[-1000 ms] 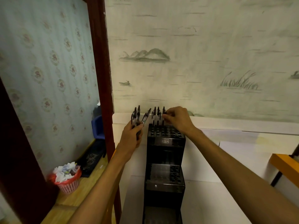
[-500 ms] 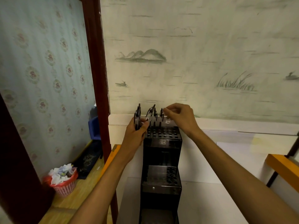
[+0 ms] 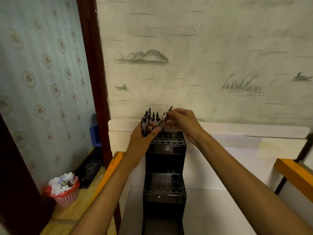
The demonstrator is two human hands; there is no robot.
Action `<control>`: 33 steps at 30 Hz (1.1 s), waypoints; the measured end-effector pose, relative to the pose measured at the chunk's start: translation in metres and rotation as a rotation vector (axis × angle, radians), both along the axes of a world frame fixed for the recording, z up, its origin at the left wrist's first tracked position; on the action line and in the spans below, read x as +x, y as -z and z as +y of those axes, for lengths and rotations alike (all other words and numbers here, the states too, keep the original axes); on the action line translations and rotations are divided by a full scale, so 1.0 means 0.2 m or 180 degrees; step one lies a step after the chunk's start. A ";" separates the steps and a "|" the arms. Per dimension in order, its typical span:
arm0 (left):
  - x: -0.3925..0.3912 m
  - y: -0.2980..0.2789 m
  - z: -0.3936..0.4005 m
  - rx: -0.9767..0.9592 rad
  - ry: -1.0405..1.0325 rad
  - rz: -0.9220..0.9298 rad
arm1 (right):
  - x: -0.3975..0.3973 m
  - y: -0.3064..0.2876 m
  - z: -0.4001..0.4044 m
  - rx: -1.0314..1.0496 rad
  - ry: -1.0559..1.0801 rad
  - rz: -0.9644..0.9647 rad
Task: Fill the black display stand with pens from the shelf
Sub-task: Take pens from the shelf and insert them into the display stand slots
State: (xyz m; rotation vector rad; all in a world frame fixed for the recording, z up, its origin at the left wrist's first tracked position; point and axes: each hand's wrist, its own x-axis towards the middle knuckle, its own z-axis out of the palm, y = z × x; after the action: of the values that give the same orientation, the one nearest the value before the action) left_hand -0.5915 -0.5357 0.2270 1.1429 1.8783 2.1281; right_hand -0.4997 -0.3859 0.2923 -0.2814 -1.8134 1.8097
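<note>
Hands meet above black display stand (image 3: 165, 150): left hand (image 3: 144, 138) grips spare pens (image 3: 146, 123) as supply, while right hand (image 3: 182, 123) fingers pinch one slanted pen (image 3: 164, 119) over the stand's top-tier holes, likely to insert it.

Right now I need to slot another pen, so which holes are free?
Top tier: the front rows are open; the back row by the wall holds pens and both hands crowd it. Middle tier looks empty.
</note>
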 end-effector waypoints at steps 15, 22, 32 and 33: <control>-0.07 0.03 -0.12 -0.0116 -0.0148 -0.0220 | -0.07 0.03 0.14 0.1955 0.1314 0.0198; -0.06 0.03 -0.11 -0.0354 -0.0280 0.0075 | -0.08 0.03 0.14 0.2070 0.1276 0.0163; -0.07 0.04 -0.09 -0.0190 -0.0007 -0.0444 | -0.07 0.06 0.11 0.2228 0.1187 0.0050; -0.07 0.03 -0.09 -0.0157 -0.0041 -0.0381 | -0.07 0.06 0.11 0.2214 0.1181 0.0032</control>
State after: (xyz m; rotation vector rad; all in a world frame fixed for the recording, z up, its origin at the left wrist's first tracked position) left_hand -0.6056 -0.5545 0.2202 0.9736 1.8793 2.0939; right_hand -0.5139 -0.3633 0.2812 -0.3044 -2.0879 0.8629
